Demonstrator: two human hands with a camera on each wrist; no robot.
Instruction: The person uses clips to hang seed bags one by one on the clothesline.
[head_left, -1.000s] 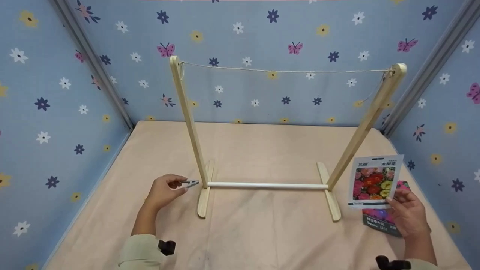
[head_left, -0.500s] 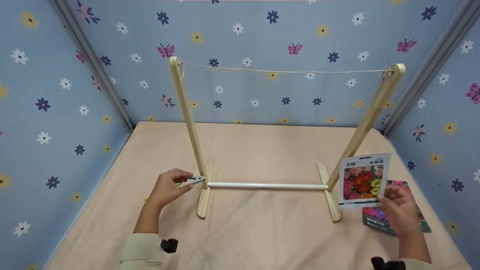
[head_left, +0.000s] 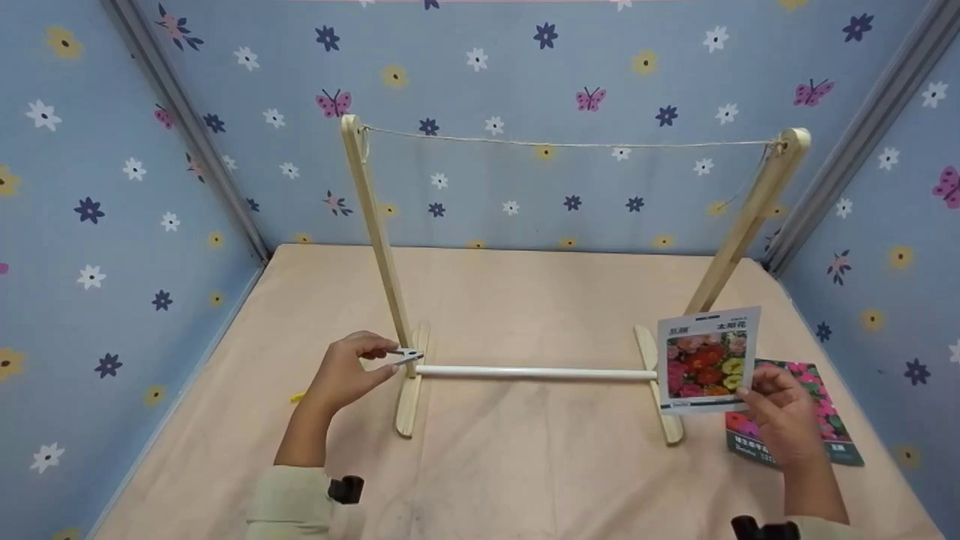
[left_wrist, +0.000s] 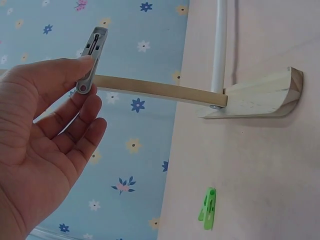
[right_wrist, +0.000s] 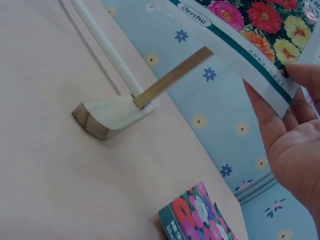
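Head view: my left hand (head_left: 349, 379) is pinching a grey clip (head_left: 409, 355) by the near end of the left upright (head_left: 382, 247); my right hand (head_left: 784, 412) is pinching a flower packet (head_left: 706, 361) in front of the right upright (head_left: 742, 229). I'm reading this as bringing clip and packet together; next probably calls for raising both to the string (head_left: 570, 145). I'm not clearly seeing the clip's mouth.

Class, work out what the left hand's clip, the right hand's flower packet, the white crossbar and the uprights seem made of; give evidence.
Clip: probably matte grey plastic, with moulded-looking slots.
Packet: thin, printed, slightly shiny; plastic film or coated paper, unclear.
White crossbar: smooth, faintly glossy; perhaps plastic or painted metal.
Uprights: likely bare wood, from their tan, matte faces.
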